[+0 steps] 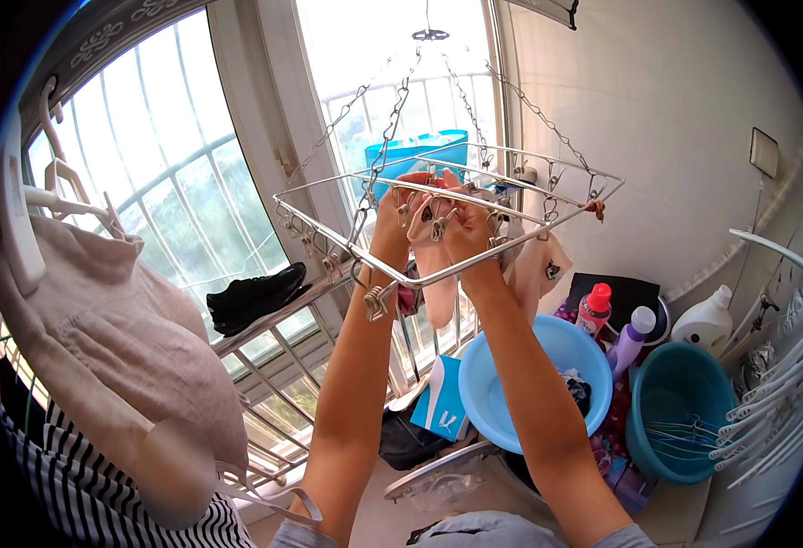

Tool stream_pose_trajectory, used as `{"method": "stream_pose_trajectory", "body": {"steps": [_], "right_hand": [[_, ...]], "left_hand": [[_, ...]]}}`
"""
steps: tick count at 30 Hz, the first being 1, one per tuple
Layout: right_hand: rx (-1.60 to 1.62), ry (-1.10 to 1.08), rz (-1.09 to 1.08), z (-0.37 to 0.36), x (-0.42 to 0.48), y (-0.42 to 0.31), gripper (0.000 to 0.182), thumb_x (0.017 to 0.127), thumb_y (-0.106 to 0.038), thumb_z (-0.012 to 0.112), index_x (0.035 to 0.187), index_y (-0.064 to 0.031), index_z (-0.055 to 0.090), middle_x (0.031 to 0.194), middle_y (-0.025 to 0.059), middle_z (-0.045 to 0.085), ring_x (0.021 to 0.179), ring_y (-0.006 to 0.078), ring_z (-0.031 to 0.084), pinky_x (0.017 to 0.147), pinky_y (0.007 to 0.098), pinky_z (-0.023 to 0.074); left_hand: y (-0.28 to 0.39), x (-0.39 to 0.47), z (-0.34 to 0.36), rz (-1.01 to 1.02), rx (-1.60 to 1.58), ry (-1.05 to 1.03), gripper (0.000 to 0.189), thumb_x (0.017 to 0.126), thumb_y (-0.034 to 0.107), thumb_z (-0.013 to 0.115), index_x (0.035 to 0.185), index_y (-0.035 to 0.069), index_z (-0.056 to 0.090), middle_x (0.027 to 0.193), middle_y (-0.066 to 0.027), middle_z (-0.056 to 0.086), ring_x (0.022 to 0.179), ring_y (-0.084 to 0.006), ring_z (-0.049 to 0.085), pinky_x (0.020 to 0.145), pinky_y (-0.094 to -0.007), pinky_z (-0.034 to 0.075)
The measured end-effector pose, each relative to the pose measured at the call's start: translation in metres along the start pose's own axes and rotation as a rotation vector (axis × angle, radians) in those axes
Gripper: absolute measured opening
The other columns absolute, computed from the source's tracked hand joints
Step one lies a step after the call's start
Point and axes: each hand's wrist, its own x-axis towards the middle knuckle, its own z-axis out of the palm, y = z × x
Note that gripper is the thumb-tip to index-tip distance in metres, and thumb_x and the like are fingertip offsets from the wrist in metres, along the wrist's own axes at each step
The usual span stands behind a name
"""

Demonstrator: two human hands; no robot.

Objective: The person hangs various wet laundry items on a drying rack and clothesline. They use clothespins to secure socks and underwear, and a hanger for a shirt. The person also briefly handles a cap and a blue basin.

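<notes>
Both my arms reach up to a square metal drying rack (412, 281) that hangs on chains. A light pink sock (437, 301) dangles between my hands, toe down, with a small dark motif near its top. My left hand (401, 198) grips the sock's upper edge from the left, its fingertips partly hidden by bars and clips. On the other side, my right hand (468, 220) holds the sock's top close to a metal clip (441, 225). Another pink sock (530, 274) with a dark animal motif hangs just right of my right wrist. Spare clips (376, 301) dangle from the frame.
Below stand a light blue basin (477, 383) with dark cloth inside, bottles (593, 312) and a teal bucket (682, 363) with wire hangers. White hangers (764, 418) line the right. Left are a hanging beige garment (148, 322), a black shoe (257, 298) and a metal railing (292, 397).
</notes>
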Motion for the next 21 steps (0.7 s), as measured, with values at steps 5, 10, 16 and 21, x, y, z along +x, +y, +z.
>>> {"method": "stream_pose_trajectory", "body": {"steps": [5, 10, 16, 21], "right_hand": [[-0.131, -0.071, -0.118, -0.007, 0.004, -0.001, 0.014, 0.090, -0.013, 0.052, 0.089, -0.0003, 0.057, 0.105, 0.0123, 0.058, 0.089, 0.0113, 0.054, 0.075, 0.0240, 0.0434], [-0.106, -0.114, -0.105, -0.013, 0.010, -0.003, 0.014, 0.090, -0.011, 0.050, 0.092, 0.0008, 0.057, 0.123, 0.0195, 0.052, 0.105, 0.0175, 0.053, 0.085, 0.0274, 0.0417], [-0.128, -0.099, -0.118, -0.018, 0.012, -0.017, 0.009, 0.090, -0.008, 0.052, 0.093, -0.0007, 0.058, 0.095, 0.0004, 0.060, 0.077, 0.0031, 0.048, 0.065, 0.0179, 0.0397], [-0.152, -0.081, 0.009, -0.022, 0.016, -0.023, 0.015, 0.089, -0.011, 0.053, 0.087, 0.0019, 0.058, 0.089, 0.0074, 0.061, 0.079, 0.0099, 0.054, 0.072, 0.0238, 0.0441]], "left_hand": [[0.003, 0.002, 0.001, -0.017, 0.060, -0.045, 0.034, 0.083, 0.017, 0.063, 0.111, 0.003, 0.051, 0.101, -0.0090, 0.060, 0.094, -0.0164, 0.059, 0.080, -0.0268, 0.050], [0.024, 0.002, 0.014, -0.056, 0.036, -0.112, 0.040, 0.086, 0.026, 0.058, 0.118, 0.003, 0.049, 0.105, -0.0070, 0.060, 0.096, -0.0164, 0.058, 0.084, -0.0265, 0.047], [0.037, 0.013, 0.025, -0.160, -0.045, -0.061, 0.028, 0.089, 0.028, 0.055, 0.102, 0.003, 0.056, 0.092, -0.0077, 0.063, 0.085, -0.0139, 0.061, 0.075, -0.0237, 0.048], [0.030, 0.026, 0.025, -0.155, 0.027, -0.011, 0.030, 0.089, 0.031, 0.057, 0.092, 0.001, 0.058, 0.083, -0.0065, 0.064, 0.073, -0.0101, 0.060, 0.068, -0.0222, 0.048]]}}
